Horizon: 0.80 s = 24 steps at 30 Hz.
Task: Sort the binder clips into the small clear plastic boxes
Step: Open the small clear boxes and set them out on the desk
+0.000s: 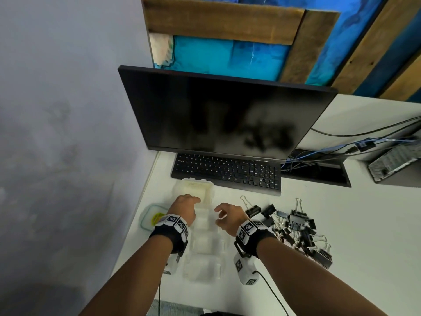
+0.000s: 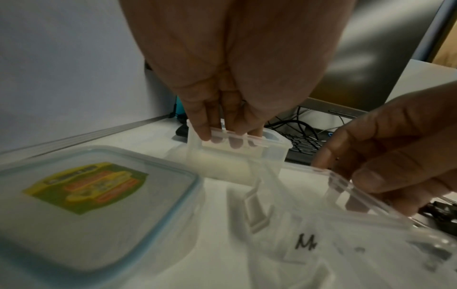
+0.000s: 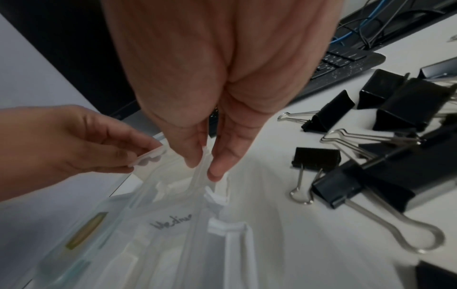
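Note:
Several small clear plastic boxes (image 1: 206, 244) stand in a row between my forearms. A larger clear box (image 1: 196, 187) lies at the far end. My left hand (image 1: 192, 200) curls its fingers over that far box's latch flap (image 2: 232, 139). My right hand (image 3: 202, 166) pinches the thin edge flap of a lid on the box marked "Medium" (image 3: 173, 223). Black binder clips (image 1: 296, 226) of different sizes lie in a heap to the right of my right wrist, and in the right wrist view the clips (image 3: 371, 176) lie loose on the desk.
A blue-rimmed lid (image 2: 86, 195) with a yellow label lies left of my left hand, near the desk's left edge. A black keyboard (image 1: 227, 171) and dark monitor (image 1: 218, 115) stand behind the boxes. Cables (image 1: 364, 144) and a computer case (image 1: 396, 165) sit at the far right.

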{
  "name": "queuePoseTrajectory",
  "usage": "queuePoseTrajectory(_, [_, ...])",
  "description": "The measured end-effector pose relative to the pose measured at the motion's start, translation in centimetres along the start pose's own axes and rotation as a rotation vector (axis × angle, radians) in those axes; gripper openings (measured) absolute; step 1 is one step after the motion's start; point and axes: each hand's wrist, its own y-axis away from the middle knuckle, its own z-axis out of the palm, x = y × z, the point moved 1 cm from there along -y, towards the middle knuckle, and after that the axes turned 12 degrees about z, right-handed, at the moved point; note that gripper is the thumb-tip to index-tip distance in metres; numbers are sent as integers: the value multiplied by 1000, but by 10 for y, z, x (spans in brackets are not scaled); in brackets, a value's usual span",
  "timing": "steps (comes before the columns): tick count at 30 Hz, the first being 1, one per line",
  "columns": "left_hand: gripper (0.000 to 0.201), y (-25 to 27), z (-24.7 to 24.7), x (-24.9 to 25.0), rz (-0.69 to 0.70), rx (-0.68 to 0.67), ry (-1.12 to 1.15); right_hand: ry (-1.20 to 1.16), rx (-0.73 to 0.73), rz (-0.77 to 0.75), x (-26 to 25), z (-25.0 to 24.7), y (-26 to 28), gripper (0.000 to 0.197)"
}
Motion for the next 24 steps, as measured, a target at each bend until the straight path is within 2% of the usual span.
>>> queuePoseTrajectory(5, [55,-5,6,17,27,-50,21,-51,-12,32,9,1,6,39])
queuePoseTrajectory(10, [47,-9,14,30,84,-43,33,-11,-17,39,15,0,13,45])
queuePoseTrajectory(15, [40,-5,15,22,67,113,-17,34,-55,67,25,-3,17,42])
queuePoseTrajectory(20, [38,3,11,11,79,70,-29,-7,-129,103,23,2,20,33])
queuePoseTrajectory(24, [32,15,1,14,64,204,-75,35,-93,131,26,7,20,35])
